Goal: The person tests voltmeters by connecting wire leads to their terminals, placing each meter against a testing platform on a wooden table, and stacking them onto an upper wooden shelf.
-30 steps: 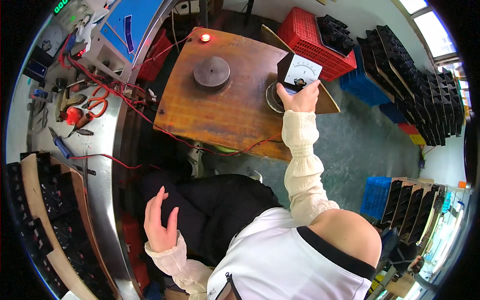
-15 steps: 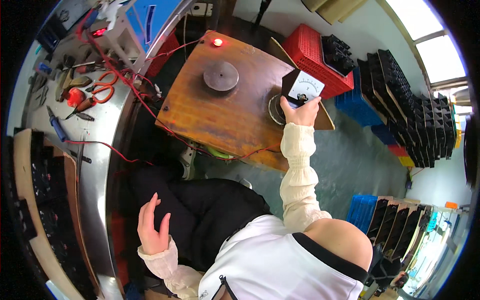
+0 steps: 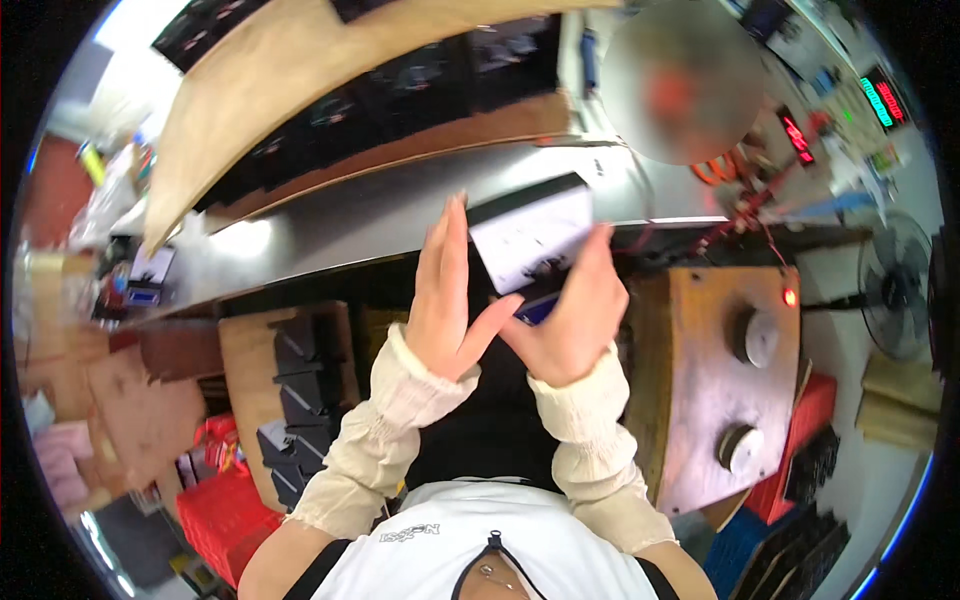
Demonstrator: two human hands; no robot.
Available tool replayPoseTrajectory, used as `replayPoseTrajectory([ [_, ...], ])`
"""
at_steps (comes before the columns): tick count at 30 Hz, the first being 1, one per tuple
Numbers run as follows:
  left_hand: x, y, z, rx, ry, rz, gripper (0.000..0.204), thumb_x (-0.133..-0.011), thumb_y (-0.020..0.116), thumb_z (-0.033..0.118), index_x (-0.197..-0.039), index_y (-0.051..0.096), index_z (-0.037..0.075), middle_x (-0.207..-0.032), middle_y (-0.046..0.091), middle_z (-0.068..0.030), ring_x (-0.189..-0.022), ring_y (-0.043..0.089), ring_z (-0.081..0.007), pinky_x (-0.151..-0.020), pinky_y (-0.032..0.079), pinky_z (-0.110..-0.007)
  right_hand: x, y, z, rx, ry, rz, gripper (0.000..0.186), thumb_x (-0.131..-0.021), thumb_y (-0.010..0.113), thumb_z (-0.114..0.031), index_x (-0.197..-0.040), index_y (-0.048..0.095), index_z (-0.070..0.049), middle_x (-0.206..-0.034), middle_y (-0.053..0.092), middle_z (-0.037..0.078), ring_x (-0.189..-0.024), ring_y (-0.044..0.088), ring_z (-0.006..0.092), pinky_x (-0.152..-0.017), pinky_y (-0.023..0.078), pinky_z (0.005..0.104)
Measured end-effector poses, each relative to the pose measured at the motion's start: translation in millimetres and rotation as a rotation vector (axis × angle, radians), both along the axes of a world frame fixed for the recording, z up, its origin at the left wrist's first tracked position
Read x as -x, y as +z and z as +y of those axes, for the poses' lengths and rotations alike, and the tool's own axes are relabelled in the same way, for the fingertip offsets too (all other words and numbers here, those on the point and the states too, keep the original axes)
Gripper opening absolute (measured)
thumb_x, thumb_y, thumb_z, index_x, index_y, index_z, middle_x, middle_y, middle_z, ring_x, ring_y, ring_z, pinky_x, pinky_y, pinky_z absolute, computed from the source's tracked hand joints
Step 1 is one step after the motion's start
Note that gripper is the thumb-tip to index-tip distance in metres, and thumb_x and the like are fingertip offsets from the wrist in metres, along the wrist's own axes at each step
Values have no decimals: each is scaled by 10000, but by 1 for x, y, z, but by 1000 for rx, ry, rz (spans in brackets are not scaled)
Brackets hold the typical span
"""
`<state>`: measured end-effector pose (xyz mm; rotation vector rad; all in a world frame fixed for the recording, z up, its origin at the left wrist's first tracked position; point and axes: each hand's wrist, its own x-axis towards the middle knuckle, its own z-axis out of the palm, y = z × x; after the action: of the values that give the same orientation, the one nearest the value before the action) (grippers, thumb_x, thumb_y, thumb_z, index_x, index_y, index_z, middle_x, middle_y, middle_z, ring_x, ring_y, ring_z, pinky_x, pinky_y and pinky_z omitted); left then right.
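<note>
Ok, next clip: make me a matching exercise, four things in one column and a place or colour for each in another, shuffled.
Things:
1. Panel meter
2. Round metal discs
3. Fan
4. Sleeves

Places or colours:
A. On top of the wooden table
B. Cream
C. Between the left hand and the right hand
D. Near the picture's right edge, past the table

Right pairs: 1-C, 2-A, 3-D, 4-B
</note>
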<state>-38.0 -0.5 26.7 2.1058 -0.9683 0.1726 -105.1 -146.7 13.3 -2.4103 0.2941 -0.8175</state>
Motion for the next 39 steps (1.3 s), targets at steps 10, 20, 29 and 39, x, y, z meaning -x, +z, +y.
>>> replayPoseTrajectory([
  [10, -97, -17, 46, 177, 8, 247, 1098, -663, 902, 117, -1539, 240, 114, -1405, 482, -167, -1316, 477, -273, -1122, 368, -406, -30, -6, 10, -239, 142, -25, 669, -767, 817, -63, -1356, 521, 47, -1265, 577, 247, -1138, 589, 393, -989, 474, 422],
  [20, -93, -20, 39, 289, 14, 326, 1042, -666, 870, 165, -1526, 282, 129, -1412, 507, -205, -1306, 497, -389, -1103, 381, -458, 3, -12, 28, -852, 106, 89, 265, -943, 658, -36, -1179, 564, 39, -1048, 699, 130, -904, 691, 156, -827, 543, 285],
  [29, -92, -15, 38, 194, 49, 266, 1063, -676, 861, 189, -1545, 251, 136, -1469, 453, -209, -1338, 457, -406, -1126, 348, -461, 4, -10, 25, -753, 106, 74, 260, -923, 684, -45, -1158, 600, 30, -1018, 710, 113, -856, 673, 134, -779, 540, 275],
  [39, -92, -6, 45, 169, -67, 418, 1175, -685, 886, 84, -1593, 144, 146, -1506, 398, -148, -1379, 413, -266, -1136, 342, -400, -2, -14, 24, -601, 17, 64, 219, -845, 803, -100, -965, 654, 5, -763, 677, 28, -609, 561, 45, -569, 466, 205],
])
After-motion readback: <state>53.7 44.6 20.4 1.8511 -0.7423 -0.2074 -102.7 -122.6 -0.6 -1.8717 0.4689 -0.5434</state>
